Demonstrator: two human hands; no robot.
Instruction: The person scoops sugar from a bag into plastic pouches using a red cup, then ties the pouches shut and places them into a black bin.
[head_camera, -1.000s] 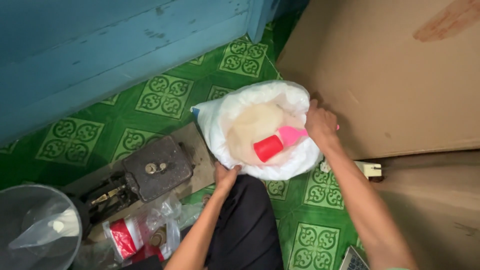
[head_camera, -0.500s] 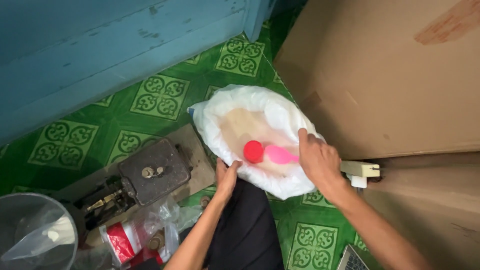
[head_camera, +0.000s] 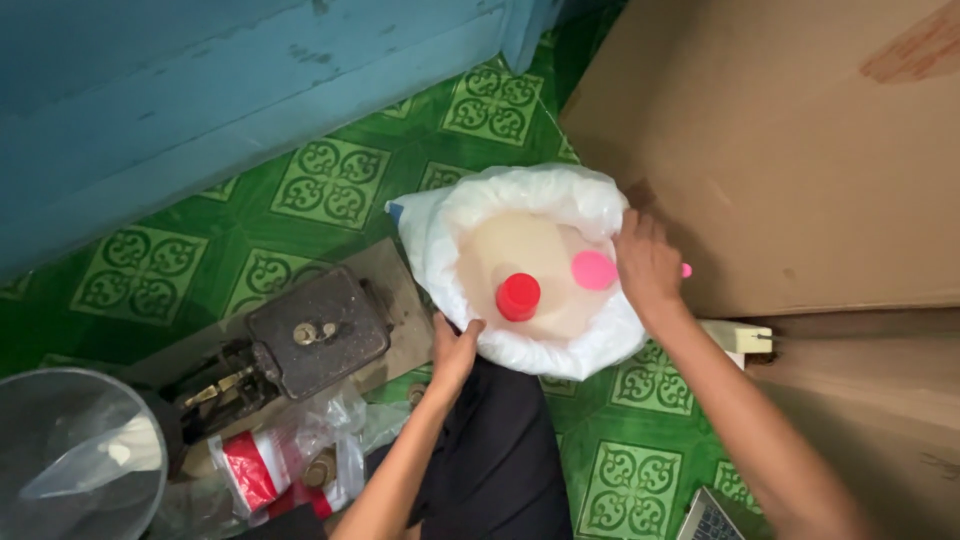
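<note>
A white plastic sack (head_camera: 440, 255) stands open on the green tiled floor, holding a pale granular mass (head_camera: 520, 250). A red cup (head_camera: 518, 296) sits upright in the grain. My right hand (head_camera: 648, 262) grips the handle of a pink spoon (head_camera: 594, 270), whose round bowl hovers over the grain just right of the cup. My left hand (head_camera: 454, 347) pinches the sack's near rim.
A dark metal weighing scale (head_camera: 305, 335) sits left of the sack. A grey bucket with a clear bag (head_camera: 75, 455) is at the bottom left, red-and-white plastic bags (head_camera: 270, 470) beside it. A brown cardboard sheet (head_camera: 800, 150) leans on the right; a blue wooden wall (head_camera: 200, 90) runs behind.
The right hand lifted the pink spoon from beside the cup and drew it back toward the sack's right rim. The left hand stayed on the near rim.
</note>
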